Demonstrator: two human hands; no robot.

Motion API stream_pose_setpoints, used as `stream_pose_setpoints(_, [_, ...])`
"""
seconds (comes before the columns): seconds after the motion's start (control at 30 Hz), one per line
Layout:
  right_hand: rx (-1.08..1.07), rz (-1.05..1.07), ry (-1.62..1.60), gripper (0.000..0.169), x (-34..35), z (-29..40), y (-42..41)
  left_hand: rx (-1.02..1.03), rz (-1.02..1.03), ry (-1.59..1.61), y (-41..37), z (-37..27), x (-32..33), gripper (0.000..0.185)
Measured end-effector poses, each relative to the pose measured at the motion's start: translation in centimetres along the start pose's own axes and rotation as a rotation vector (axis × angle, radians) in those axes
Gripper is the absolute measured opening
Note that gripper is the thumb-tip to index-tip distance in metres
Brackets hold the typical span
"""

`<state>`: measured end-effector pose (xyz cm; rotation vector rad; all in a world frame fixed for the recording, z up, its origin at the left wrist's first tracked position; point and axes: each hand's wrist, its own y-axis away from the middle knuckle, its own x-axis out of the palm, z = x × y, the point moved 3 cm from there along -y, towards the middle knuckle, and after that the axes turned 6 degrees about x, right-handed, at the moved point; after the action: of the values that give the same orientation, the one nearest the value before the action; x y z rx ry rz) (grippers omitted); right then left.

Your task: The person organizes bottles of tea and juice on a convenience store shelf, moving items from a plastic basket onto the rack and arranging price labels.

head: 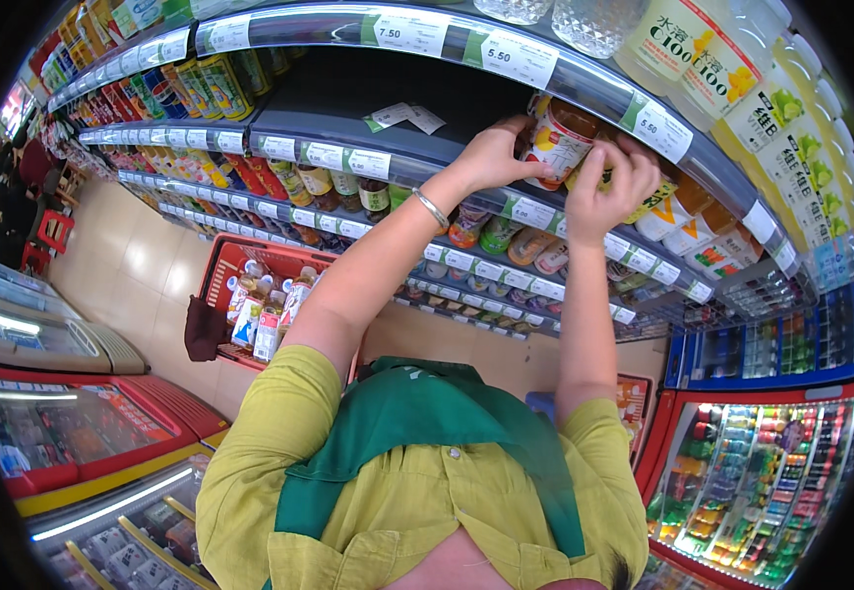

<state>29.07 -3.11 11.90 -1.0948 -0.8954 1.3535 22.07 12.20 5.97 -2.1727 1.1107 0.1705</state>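
Note:
My left hand (492, 151), with a silver bangle on the wrist, is closed around a bottle of amber drink (561, 140) with a white, red and yellow label. Its thumb lies across the label's lower front. The bottle stands at the front of a dark shelf (338, 96), under the price rail of the shelf above. My right hand (615, 184) is at the bottle's right side, fingers bent; whether it grips anything is unclear. Behind that hand, partly hidden, is a yellow-labelled package (652, 198). Two loose price tags (405, 116) lie on the shelf to the left.
Below my left arm stands a red shopping basket (231, 258) holding several bottles. Bottles with orange-and-white labels (681, 214) line the shelf's right part. Chest freezers (95, 428) stand at left, a lit drinks cooler (759, 464) at right. Red stools (54, 230) are farther left.

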Motion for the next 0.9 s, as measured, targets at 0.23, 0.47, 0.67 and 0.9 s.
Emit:
stream_pose_setpoints(0.23, [0.036,0.208,-0.233,0.007,0.9,3.1,7.5,0.026,-0.037,-0.313,2.7,-1.6,-1.4,0.050])
stream_pose_setpoints(0.47, [0.073,0.363,-0.355,0.005,3.0,5.2,11.0,0.311,-0.299,-0.582,7.3,-3.4,-3.5,0.011])
stream_pose_setpoints(0.67, [0.122,0.572,-0.594,0.007,4.7,9.7,16.5,0.231,-0.630,-0.449,17.3,-1.5,-5.3,0.006])
stream_pose_setpoints(0.9, [0.198,1.143,-0.877,0.008,8.0,17.7,27.5,-0.182,-0.678,-0.524,33.8,4.6,-9.3,0.009])
